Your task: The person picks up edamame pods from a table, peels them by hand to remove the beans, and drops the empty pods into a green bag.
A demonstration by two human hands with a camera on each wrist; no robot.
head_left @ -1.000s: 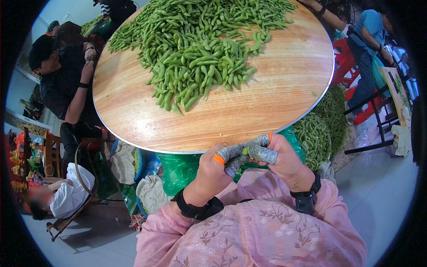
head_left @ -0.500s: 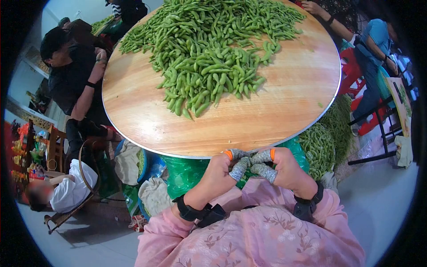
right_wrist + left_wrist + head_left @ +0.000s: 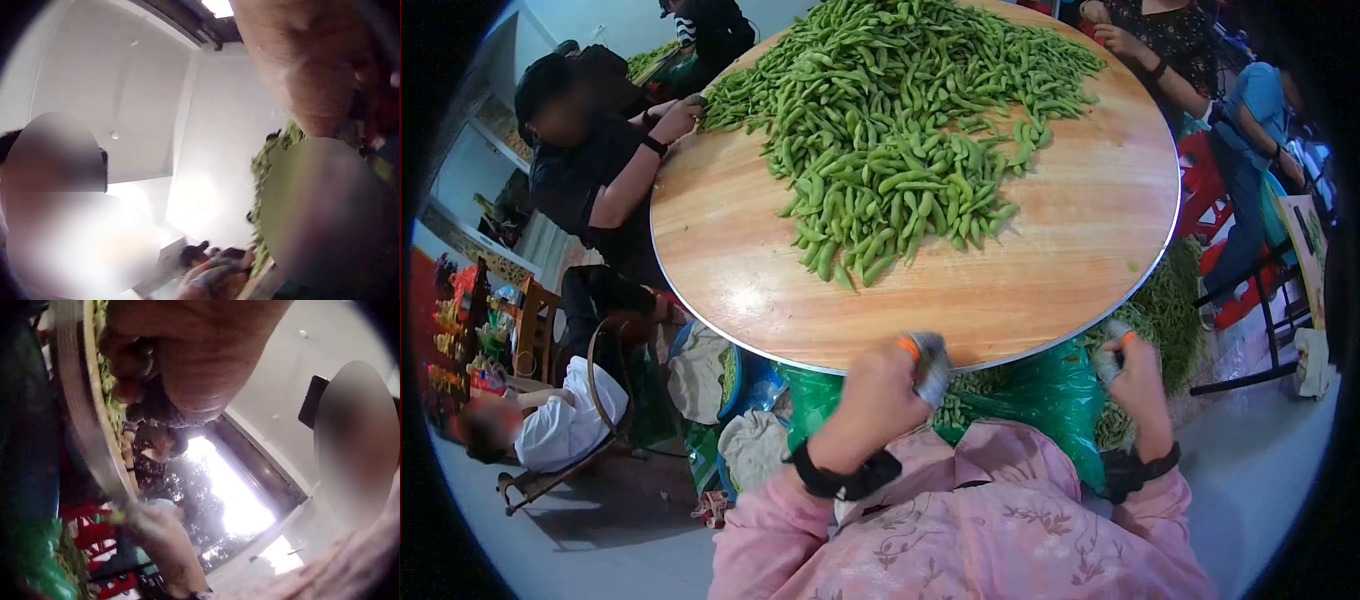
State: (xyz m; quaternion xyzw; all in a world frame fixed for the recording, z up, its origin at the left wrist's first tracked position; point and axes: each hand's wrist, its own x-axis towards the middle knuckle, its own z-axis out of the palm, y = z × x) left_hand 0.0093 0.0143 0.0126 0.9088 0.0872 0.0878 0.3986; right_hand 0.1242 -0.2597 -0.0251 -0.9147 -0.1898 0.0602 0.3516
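A big heap of green soybean pods (image 3: 890, 140) covers the far and middle part of a round wooden table (image 3: 1040, 290). My left hand (image 3: 885, 385) is just in front of the near table edge, fingers curled, with grey wrapping on the fingertips and an orange band. Whether it holds anything I cannot tell. Off to the right, my right hand (image 3: 1140, 375) hovers over the pods beside the table, its wrapped thumb and finger close together. In the left wrist view, a blurred green pod (image 3: 117, 516) shows at the right hand's fingertips.
Green plastic bags (image 3: 1055, 395) hang under the near table edge. On the floor at right lies another pile of pods (image 3: 1175, 315). A person in black (image 3: 590, 180) works at the table's left side, another person (image 3: 1165, 50) at far right. Pale cloths (image 3: 705, 370) lie at left.
My hands were together at the table edge, with a green pod between the wrapped fingers one second ago. Now the right hand has moved away to the right. The person at left has reached toward the heap.
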